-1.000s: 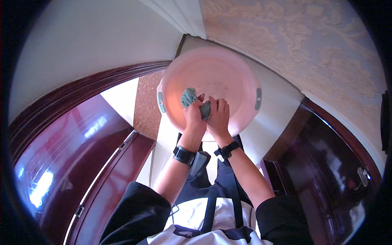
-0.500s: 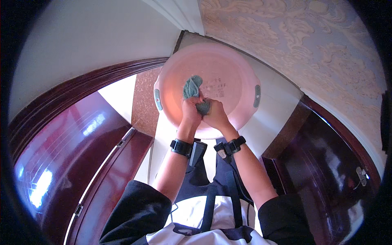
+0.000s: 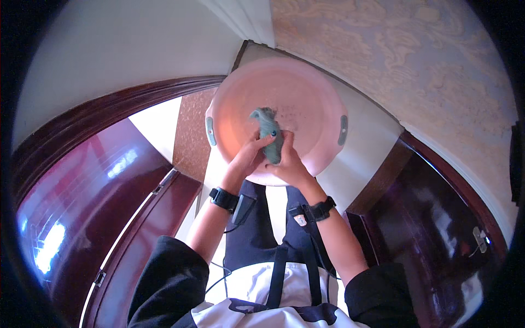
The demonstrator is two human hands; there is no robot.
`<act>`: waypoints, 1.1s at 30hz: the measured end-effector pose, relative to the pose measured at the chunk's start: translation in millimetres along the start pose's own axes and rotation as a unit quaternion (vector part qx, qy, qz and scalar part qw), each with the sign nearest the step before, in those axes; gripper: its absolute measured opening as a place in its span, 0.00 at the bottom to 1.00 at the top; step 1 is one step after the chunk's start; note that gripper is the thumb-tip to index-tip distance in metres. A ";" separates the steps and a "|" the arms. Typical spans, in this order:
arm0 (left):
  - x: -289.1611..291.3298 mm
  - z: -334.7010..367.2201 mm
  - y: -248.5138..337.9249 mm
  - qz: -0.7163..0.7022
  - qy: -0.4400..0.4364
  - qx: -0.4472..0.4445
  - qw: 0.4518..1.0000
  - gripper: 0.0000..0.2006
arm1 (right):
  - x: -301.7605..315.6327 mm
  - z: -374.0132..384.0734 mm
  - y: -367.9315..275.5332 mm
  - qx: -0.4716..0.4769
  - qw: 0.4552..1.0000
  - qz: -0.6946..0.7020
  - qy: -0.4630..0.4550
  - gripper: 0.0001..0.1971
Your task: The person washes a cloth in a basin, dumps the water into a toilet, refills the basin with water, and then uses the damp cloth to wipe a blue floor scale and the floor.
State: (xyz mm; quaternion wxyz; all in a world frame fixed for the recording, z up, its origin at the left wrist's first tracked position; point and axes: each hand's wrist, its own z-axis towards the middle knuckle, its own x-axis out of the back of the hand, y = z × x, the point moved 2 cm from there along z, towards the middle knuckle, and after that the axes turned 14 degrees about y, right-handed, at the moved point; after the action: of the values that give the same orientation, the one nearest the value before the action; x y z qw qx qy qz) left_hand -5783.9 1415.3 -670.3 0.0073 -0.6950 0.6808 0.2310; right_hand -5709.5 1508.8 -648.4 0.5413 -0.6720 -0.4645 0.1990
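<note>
A bunched green-grey cloth point(image 3: 270, 136) is held between my two hands, above a round pink basin point(image 3: 279, 68) that appears to have some water in it. My left hand point(image 3: 252, 153) closes on the cloth from the left, its thumb lying across the top. From the right, my right hand point(image 3: 290, 163) grips the lower part, with the thumb along its side. One end of the cloth folds over at the top. The fingers beneath the cloth are partly hidden.
The basin stands on a pale floor point(image 3: 358, 164) near a wall corner and has grey-green side handles point(image 3: 343, 130). A glossy dark red door point(image 3: 93, 202) is at the left, another dark door point(image 3: 421, 229) at the right. A patterned wall point(image 3: 383, 49) rises behind.
The cloth has gone from tightly wrung in both fists to a looser, longer bundle. My hands have eased their hold, and my left wrist has shifted left and down.
</note>
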 end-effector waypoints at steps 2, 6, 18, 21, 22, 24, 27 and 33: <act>4.7 -9.0 7.5 -0.057 -0.031 0.059 0.996 0.22 | 8.3 -5.3 -24.7 0.027 0.987 -0.135 -0.088 0.34; 26.5 -24.3 30.9 -0.003 -0.073 0.092 0.993 0.23 | 35.2 14.9 -71.1 0.068 0.929 -0.314 -0.184 0.31; 10.5 -24.8 58.3 0.422 -0.161 -0.091 0.887 0.36 | 17.1 55.0 -5.1 -0.104 0.975 0.080 -0.179 0.21; 6.2 -28.8 51.9 0.414 -0.113 -0.210 0.878 0.44 | 13.6 51.9 -9.7 -0.295 0.886 0.343 -0.103 0.21; 4.7 -28.1 50.1 0.364 -0.115 -0.139 0.914 0.44 | 14.6 51.1 -11.9 -0.294 0.886 0.343 -0.102 0.21; 0.9 -26.3 47.4 0.310 -0.117 -0.067 0.941 0.44 | 15.9 47.3 -12.6 -0.400 0.818 0.407 -0.072 0.24; 1.3 -19.6 46.7 0.301 -0.094 -0.064 0.947 0.42 | 18.6 41.0 -20.6 -0.206 0.940 0.262 -0.067 0.31; 16.4 -15.5 39.2 0.112 -0.168 0.242 0.949 0.23 | 30.1 29.5 -79.3 0.360 0.852 -0.338 -0.172 0.32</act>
State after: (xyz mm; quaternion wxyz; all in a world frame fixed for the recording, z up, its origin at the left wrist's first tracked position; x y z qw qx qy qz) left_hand -5816.9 1391.9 -650.0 0.2636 -0.5425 0.7790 0.1715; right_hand -5749.9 1548.7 -578.7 0.6907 -0.1859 -0.6448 0.2696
